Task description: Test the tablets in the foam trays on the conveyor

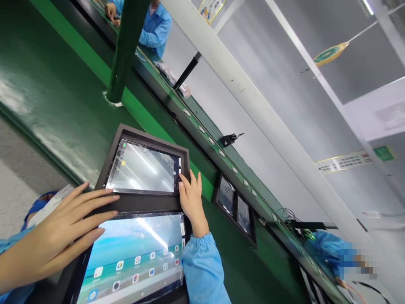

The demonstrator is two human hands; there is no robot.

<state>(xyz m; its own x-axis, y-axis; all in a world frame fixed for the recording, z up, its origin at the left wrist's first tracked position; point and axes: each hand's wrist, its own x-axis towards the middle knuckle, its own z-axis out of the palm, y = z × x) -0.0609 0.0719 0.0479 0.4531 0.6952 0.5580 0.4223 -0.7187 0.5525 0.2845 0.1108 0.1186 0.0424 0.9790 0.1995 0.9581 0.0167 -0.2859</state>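
Observation:
A black foam tray point(132, 202) lies before me with two tablets in its recesses. The nearer tablet point(139, 240) is lit, showing a beach wallpaper and rows of app icons. In the other recess, the farther tablet point(145, 166) has a pale, reflecting screen with small green and yellow stickers at its left end. My left hand point(66, 230) has its fingers stretched out over the tray's left side, beside the lit tablet's corner. At the farther tablet's right end is my right hand point(192, 198), fingers extended, one fingertip at that tablet's edge. Neither hand grips anything.
The green workbench point(72, 93) carries a green post point(126, 50). Farther along sits another black tray point(236, 207) with two tablets. A black charger-like plug point(230, 139) is on the raised back ledge with several sockets. Co-workers in blue sit at the top point(156, 29) and lower right point(329, 249).

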